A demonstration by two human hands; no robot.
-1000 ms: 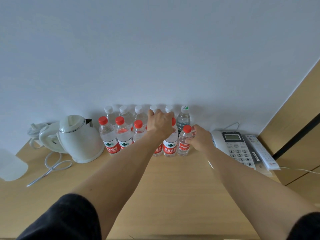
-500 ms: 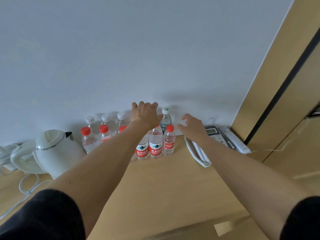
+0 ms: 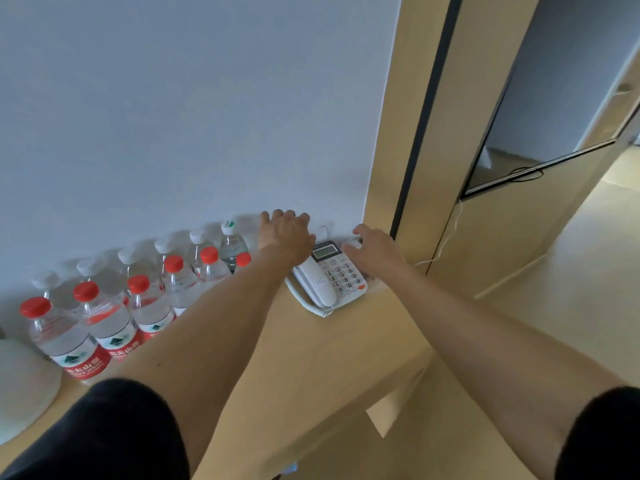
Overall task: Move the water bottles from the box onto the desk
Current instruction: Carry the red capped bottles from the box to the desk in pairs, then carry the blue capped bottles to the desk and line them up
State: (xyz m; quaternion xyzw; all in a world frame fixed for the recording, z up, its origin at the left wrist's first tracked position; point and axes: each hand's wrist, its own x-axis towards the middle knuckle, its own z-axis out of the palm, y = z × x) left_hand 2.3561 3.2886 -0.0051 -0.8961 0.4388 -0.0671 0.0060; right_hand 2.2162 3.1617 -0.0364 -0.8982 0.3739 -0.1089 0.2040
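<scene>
Water bottles [image 3: 145, 299] stand in two rows on the bench [image 3: 311, 344] along the wall, running from the lower left of the frame up toward the centre: red-capped ones in front, white-capped ones behind, and one with a green-marked cap [image 3: 229, 227] at the far end. None is in either grip. The box named in the task is not in view.

The left hand [image 3: 286, 233] is stretched out in the middle of the frame, above the top of a white telephone [image 3: 329, 275], its fingers spread and relaxed, grasping nothing. The right hand [image 3: 375, 249] reaches just to the right of it, over the far corner of the telephone; its fingers look loosely curled over something pale there, but whether they grasp it cannot be told.

Judging by the bottles already lined up and both hands free of them, the placing step looks finished for this batch, and the view is tilted toward the right side of the frame, where the bench ends. The next move probably calls for bringing both hands away from the bench and down to wherever the box sits, then closing a grip on another bottle, if any remain.
</scene>
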